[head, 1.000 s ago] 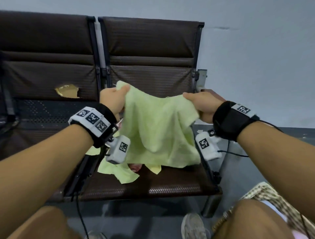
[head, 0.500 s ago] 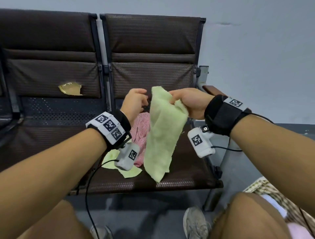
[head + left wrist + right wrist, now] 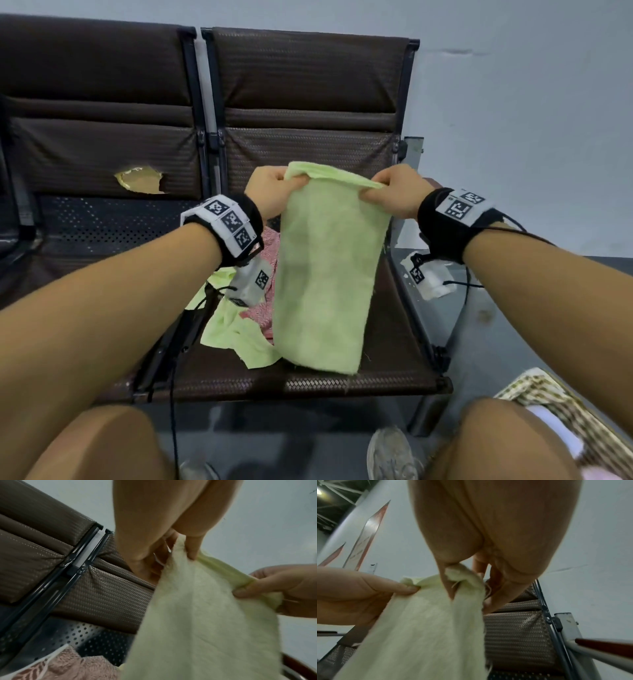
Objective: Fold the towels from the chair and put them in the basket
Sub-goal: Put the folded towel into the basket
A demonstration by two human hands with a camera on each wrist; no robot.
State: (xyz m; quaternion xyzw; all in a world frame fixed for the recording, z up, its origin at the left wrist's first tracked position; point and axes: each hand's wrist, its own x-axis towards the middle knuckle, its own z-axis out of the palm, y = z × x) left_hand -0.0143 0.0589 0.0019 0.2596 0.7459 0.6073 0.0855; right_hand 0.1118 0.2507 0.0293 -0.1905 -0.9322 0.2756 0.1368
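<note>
A light green towel [image 3: 325, 274] hangs folded in half above the brown chair seat [image 3: 383, 346]. My left hand [image 3: 270, 192] pinches its upper left corner, and my right hand [image 3: 394, 195] pinches the upper right corner. The left wrist view shows the green towel [image 3: 205, 622] held between the left hand's thumb and fingers [image 3: 192, 547], with the right hand [image 3: 274, 586] at the other corner. In the right wrist view the green towel [image 3: 428, 628] hangs below both hands. On the seat lie a second green towel [image 3: 236, 335] and a pink patterned towel [image 3: 267, 260]. A woven basket [image 3: 565, 404] stands at the lower right.
A second brown chair [image 3: 96, 137] with a torn backrest stands to the left. A grey wall [image 3: 531, 120] is behind. My knees and a shoe [image 3: 390, 452] fill the bottom of the head view. A wooden armrest [image 3: 604, 645] sticks out at the chair's right side.
The towel was spread wide, then brought together and held by my right hand alone. Now my left hand has taken the other top corner, and the halved towel hangs flat between both hands.
</note>
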